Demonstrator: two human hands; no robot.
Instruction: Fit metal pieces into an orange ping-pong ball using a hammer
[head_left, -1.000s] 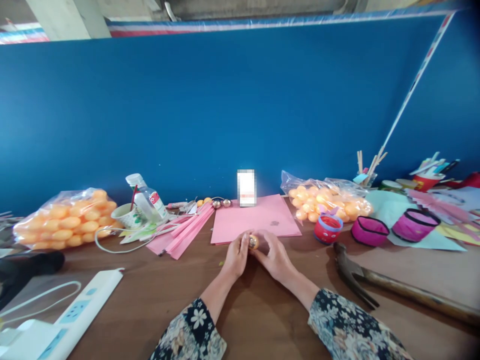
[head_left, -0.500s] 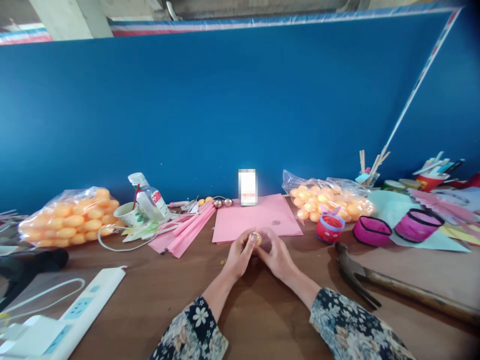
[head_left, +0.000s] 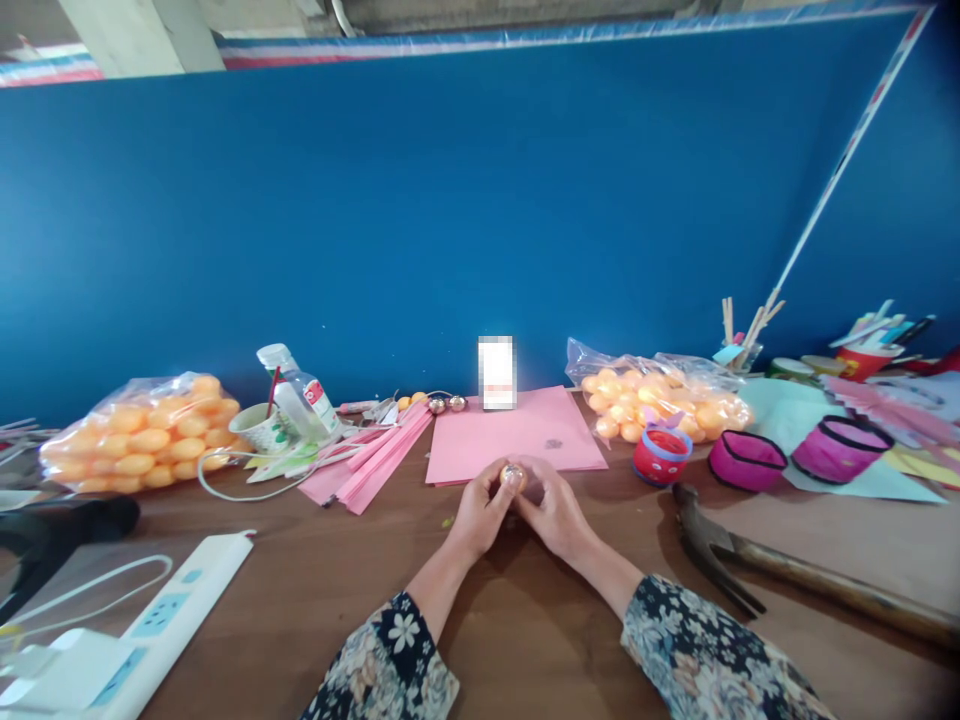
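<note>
A small shiny copper-coloured ball point(head_left: 514, 475) is held between my two hands, just in front of the pink paper sheets point(head_left: 510, 435). My left hand point(head_left: 478, 510) is closed on it, thumb pressed against its near side. Around its right side curl the fingers of my right hand point(head_left: 555, 510), closed as well; their tips are partly hidden. Two similar shiny balls point(head_left: 448, 404) lie behind, at the left back corner of the paper.
Bags of orange balls stand left point(head_left: 142, 440) and right point(head_left: 645, 400). A claw hammer point(head_left: 817, 570) lies at right, near a red cup point(head_left: 662, 458) and magenta fabric rings point(head_left: 747, 462). At left are folded pink strips point(head_left: 386, 455), a bottle point(head_left: 304, 395) and a power strip point(head_left: 172, 610).
The view has shifted very slightly. Both hands stay together around the ball, which shows a little more of its top; nothing else has moved.
</note>
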